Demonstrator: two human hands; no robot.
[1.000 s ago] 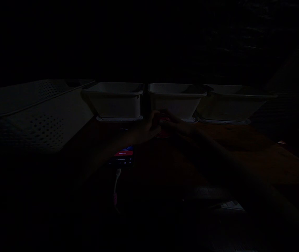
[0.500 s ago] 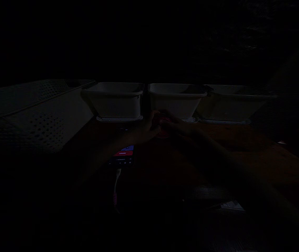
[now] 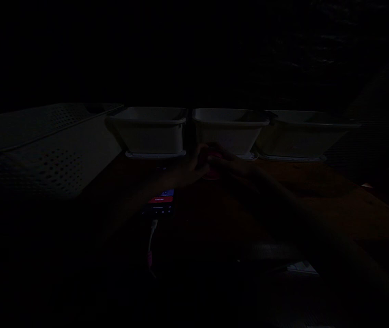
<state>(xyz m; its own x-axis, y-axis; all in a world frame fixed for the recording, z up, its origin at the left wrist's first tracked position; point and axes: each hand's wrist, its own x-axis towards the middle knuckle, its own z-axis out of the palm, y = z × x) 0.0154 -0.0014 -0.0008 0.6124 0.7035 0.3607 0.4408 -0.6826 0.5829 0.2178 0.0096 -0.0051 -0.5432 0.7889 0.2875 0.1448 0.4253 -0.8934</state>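
The view is very dark. A red round object (image 3: 212,173) stands on the wooden table in front of the middle bin; its kind cannot be made out. My left hand (image 3: 195,167) curls round its left side, the thumb toward me. From the other side my right hand (image 3: 232,165) grips it, with fingers over its top and far edge. Both hands cover most of the object. Under my left forearm lies a phone (image 3: 160,200) with a lit screen, partly hidden by the arm.
Three pale bins, a left one (image 3: 153,136), a middle one (image 3: 228,132) and a right one (image 3: 300,139), stand in a row at the back. A perforated pale basket (image 3: 95,136) is at the left. A white cable (image 3: 151,234) runs from the phone toward me across the table (image 3: 334,200).
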